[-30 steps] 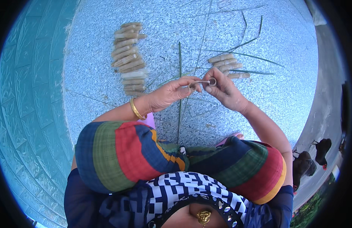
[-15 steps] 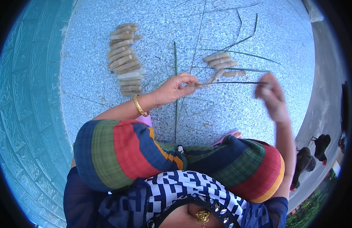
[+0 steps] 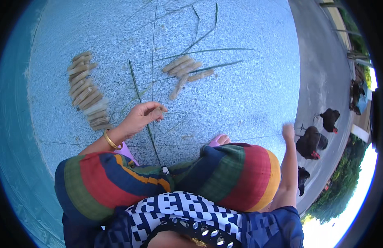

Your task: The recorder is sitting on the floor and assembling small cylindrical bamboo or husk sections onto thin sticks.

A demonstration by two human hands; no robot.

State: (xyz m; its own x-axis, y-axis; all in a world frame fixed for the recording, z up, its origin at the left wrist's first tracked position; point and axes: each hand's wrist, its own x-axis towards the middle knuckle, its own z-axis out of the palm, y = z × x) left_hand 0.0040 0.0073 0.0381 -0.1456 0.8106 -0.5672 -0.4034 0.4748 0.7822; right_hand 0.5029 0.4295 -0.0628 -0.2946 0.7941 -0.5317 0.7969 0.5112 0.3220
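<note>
My left hand (image 3: 145, 115), with a gold bangle at the wrist, is in front of my knees above the speckled floor. Its thumb and fingers are pinched together, and what they hold is mostly hidden. Out to the right, my right hand (image 3: 288, 131) hangs by the floor's edge, too smeared to show its fingers. A small group of narrow tan pieces (image 3: 182, 65) lies ahead of my left hand. To the left runs a longer row of similar tan pieces (image 3: 81, 89), with a whitish piece (image 3: 96, 107) among them. A long green blade (image 3: 135, 84) passes beside my left hand.
More thin green blades (image 3: 212, 51) lie farther out on the speckled floor (image 3: 241, 99). Blue-green sheeting (image 3: 17, 124) borders it at left. Several dark chickens (image 3: 310, 142) stand on grey ground (image 3: 278, 16) beyond the right edge. My striped knees (image 3: 237, 177) fill the near side.
My right hand has swung out to the right and nearer to me, away from my left hand. The dark strip stretched between them no longer shows. The view has shifted right, bringing in more chickens.
</note>
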